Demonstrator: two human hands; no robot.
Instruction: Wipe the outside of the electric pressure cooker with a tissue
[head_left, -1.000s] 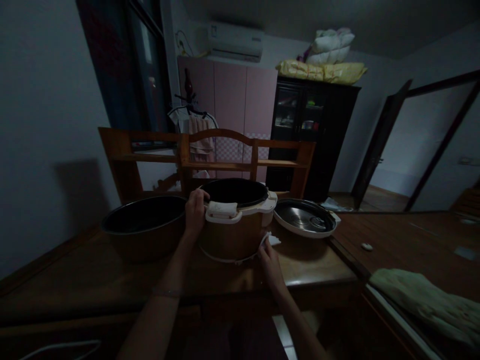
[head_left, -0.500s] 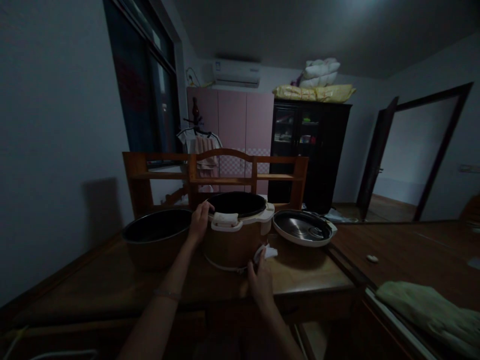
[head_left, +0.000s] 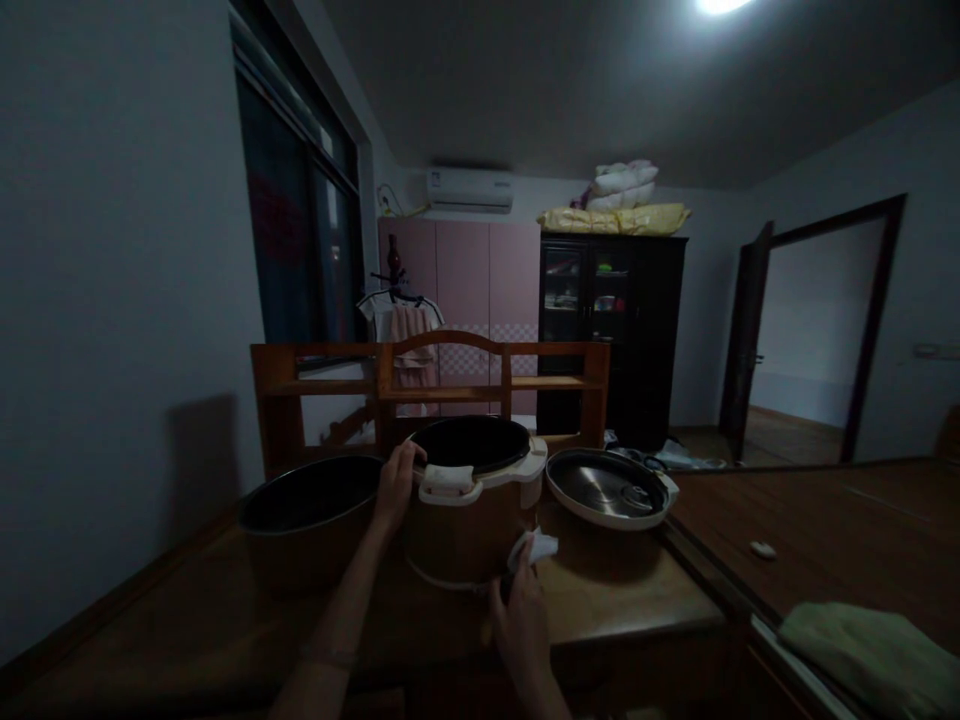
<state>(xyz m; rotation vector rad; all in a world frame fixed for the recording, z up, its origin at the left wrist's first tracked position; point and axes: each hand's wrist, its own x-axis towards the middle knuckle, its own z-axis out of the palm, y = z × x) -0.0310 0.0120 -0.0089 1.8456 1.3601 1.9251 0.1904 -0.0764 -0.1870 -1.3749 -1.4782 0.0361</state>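
Observation:
An electric pressure cooker body [head_left: 465,530] stands on the wooden desk, its lid off and its dark round opening facing up. My left hand [head_left: 397,485] grips its rim on the left, beside a white side handle [head_left: 450,482]. Low at the cooker's right side, my right hand [head_left: 521,610] pinches a crumpled white tissue or cloth [head_left: 541,545]; whether it touches the cooker I cannot tell. A dark inner pot [head_left: 315,500] sits to the left, close to my left forearm. On the right lies the round lid [head_left: 607,488], its metal inner side up.
A low wooden shelf rack [head_left: 442,393] rises behind the cooker. To the right, a brown wooden surface [head_left: 825,510] holds a small white object [head_left: 763,550] and a pale green cloth [head_left: 870,655]. The wall [head_left: 112,400] borders the desk on the left.
The view has tilted up, so everything sits lower in the picture. Both hands keep about the same places on and beside the cooker, with the white tissue or cloth still held.

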